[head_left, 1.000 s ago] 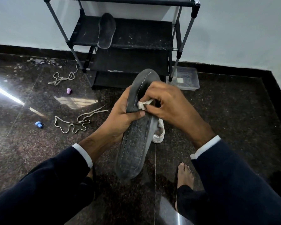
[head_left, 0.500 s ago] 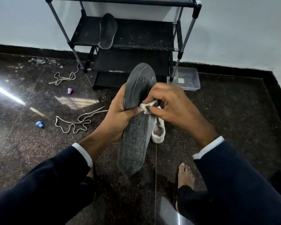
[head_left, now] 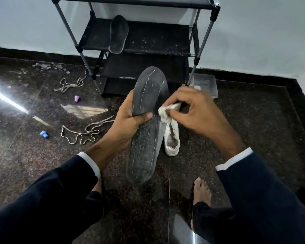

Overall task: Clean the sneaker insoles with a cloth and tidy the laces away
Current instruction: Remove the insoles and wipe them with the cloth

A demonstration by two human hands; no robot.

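My left hand [head_left: 128, 120] grips a long dark insole [head_left: 146, 138] at its middle, thumb across the face, toe end pointing up toward the rack. My right hand [head_left: 195, 113] pinches a small crumpled white cloth [head_left: 165, 111] at the insole's right edge. A white sneaker [head_left: 173, 138] sits on the floor behind the insole, partly hidden by it. A second dark insole [head_left: 118, 35] leans on the rack's middle shelf. Two pale laces lie loose on the floor: one near [head_left: 81, 134], one farther back [head_left: 70, 85].
A black metal shoe rack [head_left: 139, 43] stands against the wall. A clear plastic box [head_left: 205, 83] sits at its right foot. A purple cap [head_left: 76, 98] and a blue cap [head_left: 44, 134] lie on the dark polished floor. My bare feet [head_left: 201, 191] rest below.
My right hand has slid with the cloth from the insole's middle out to its right edge. The insole has risen slightly and more of the sneaker shows.
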